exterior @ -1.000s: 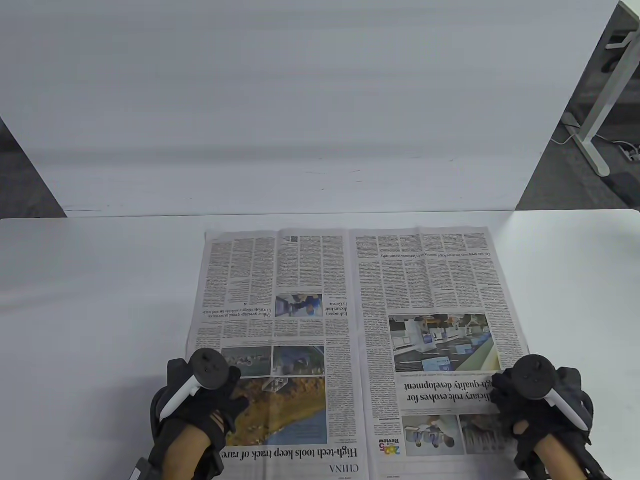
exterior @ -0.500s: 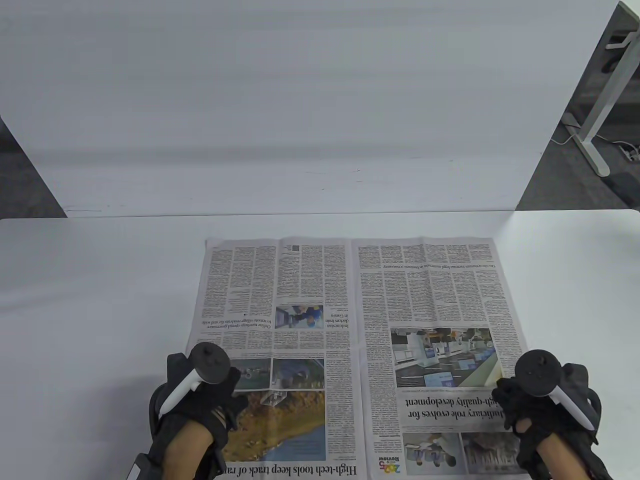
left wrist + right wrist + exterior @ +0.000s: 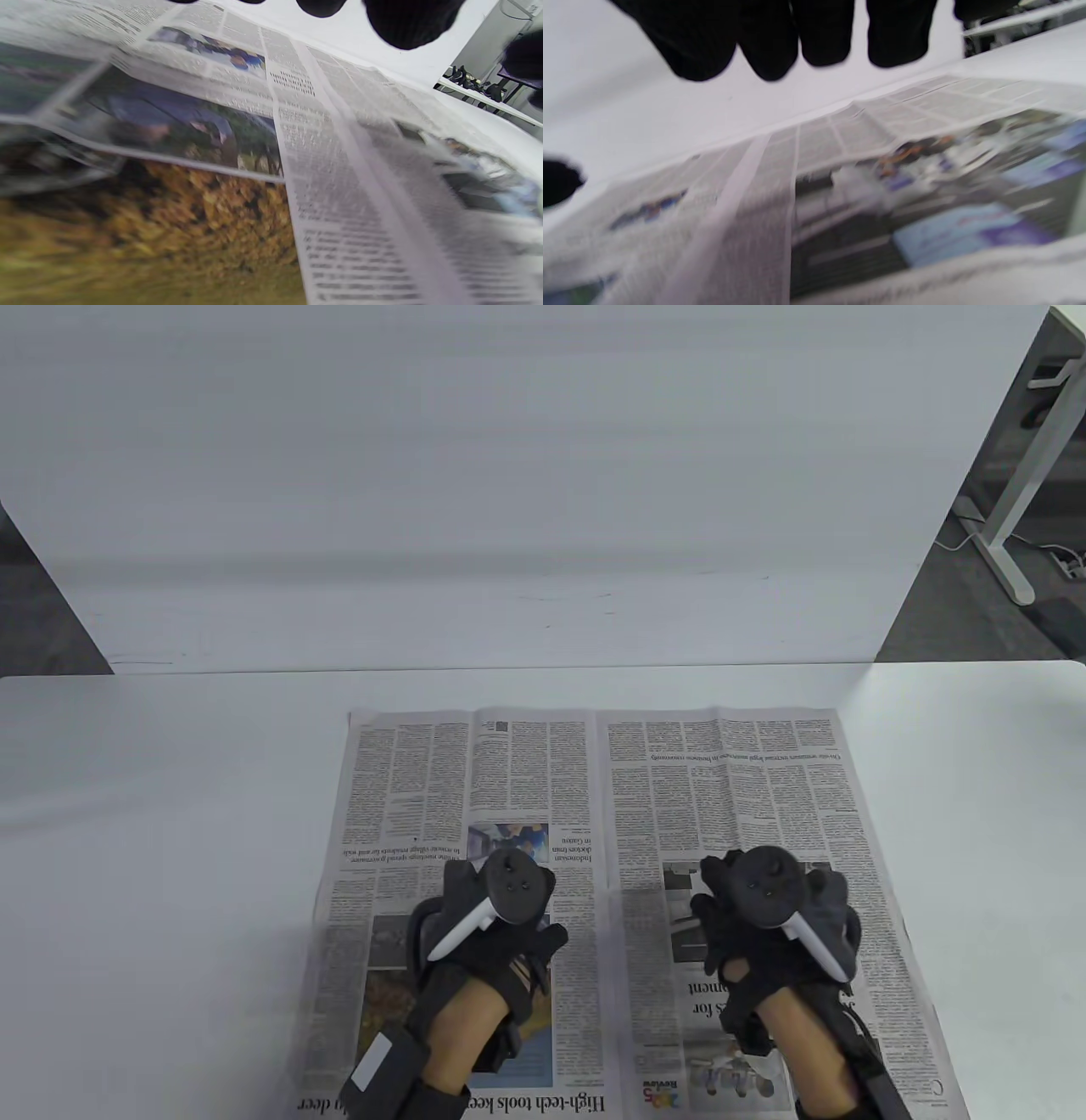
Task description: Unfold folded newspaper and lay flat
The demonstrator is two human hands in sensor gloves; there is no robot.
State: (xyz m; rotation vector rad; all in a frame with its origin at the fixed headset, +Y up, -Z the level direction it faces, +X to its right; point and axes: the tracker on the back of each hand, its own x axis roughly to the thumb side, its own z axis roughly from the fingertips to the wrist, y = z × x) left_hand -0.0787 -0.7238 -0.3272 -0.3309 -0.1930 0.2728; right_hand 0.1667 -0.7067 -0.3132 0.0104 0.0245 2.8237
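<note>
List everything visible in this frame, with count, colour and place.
newspaper: one, grey print with colour photos, opened out at the table's near centre.
table: one, white, under the newspaper.
panel: one, white, upright behind the table.
desk leg: one, white, on the floor at far right.
left hand: one, black glove with a black-and-white tracker, over the left page; contact unclear.
right hand: one, black glove with a tracker, over the right page's photo; contact unclear.
</note>
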